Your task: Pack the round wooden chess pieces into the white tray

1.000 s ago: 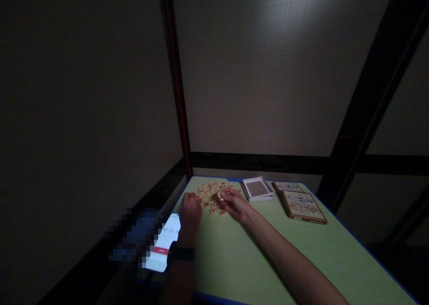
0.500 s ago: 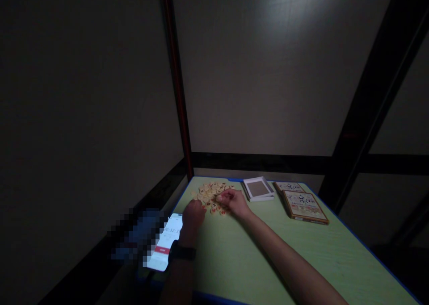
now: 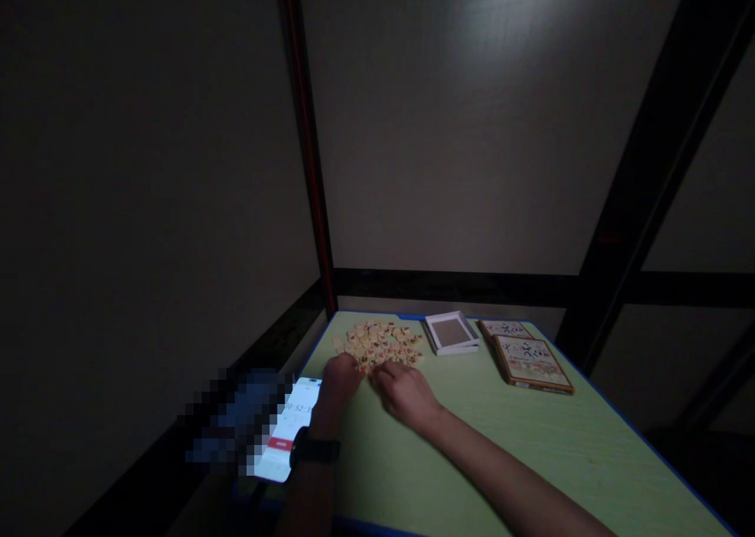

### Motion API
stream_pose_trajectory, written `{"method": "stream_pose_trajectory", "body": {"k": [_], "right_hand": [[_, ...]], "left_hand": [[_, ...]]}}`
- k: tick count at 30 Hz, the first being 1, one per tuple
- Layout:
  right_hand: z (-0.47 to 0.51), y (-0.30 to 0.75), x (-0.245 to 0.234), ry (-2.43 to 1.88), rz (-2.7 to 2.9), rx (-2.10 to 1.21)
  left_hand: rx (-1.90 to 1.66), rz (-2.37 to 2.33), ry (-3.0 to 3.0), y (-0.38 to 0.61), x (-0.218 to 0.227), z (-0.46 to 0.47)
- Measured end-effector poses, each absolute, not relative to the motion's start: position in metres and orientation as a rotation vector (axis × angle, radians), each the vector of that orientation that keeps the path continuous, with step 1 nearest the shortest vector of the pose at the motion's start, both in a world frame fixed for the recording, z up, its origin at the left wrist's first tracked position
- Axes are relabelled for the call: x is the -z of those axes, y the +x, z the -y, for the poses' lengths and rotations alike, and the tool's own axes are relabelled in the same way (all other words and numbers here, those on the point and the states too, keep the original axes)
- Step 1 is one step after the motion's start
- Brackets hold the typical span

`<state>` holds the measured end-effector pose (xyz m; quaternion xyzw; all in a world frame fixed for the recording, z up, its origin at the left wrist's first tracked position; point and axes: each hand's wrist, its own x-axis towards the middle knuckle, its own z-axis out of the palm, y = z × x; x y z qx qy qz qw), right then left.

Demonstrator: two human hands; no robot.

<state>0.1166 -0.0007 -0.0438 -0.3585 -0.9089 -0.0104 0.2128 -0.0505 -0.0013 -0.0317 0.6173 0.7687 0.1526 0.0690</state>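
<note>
A heap of round wooden Chinese chess pieces (image 3: pixel 383 339), marked in red and black, lies spread on the green table (image 3: pixel 484 435). At its near left edge is my left hand (image 3: pixel 340 380), with a dark watch on the wrist. Its fingers are curled in, and what they hold, if anything, is hidden. My right hand (image 3: pixel 406 394) rests at the near side of the heap, fingers bent and pressed together by the closest pieces. The back of the hand hides whatever is in its fingertips. A narrow gap separates the two hands.
A lit phone (image 3: pixel 287 431) with a timer lies by my left forearm at the table's left edge. Behind the heap, to the right, is a shallow white box (image 3: pixel 452 334). Two flat printed boxes (image 3: pixel 534 362) overlap farther right. Walls stand close behind and left.
My right hand has come back from the middle of the heap to its near edge, closer to my left hand, uncovering pieces on the right. The left hand has barely moved.
</note>
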Motion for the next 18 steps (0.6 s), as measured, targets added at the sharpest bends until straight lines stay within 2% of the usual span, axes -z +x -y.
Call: {"method": "stream_pose_trajectory", "body": {"k": [3, 8, 18], "right_hand": [[0.009, 0.113, 0.049, -1.029, 2.642, 0.16], [0.009, 0.111, 0.048, -1.081, 2.657, 0.125], [-0.01, 0.155, 0.034, -0.894, 2.252, -0.386]], "left_hand": [[-0.476, -2.293, 1.877, -0.051, 0.033, 0.001], [-0.554, -2.197, 1.89, -0.052, 0.035, 0.001], [-0.577, -2.025, 1.866, -0.052, 0.029, 0.012]]}}
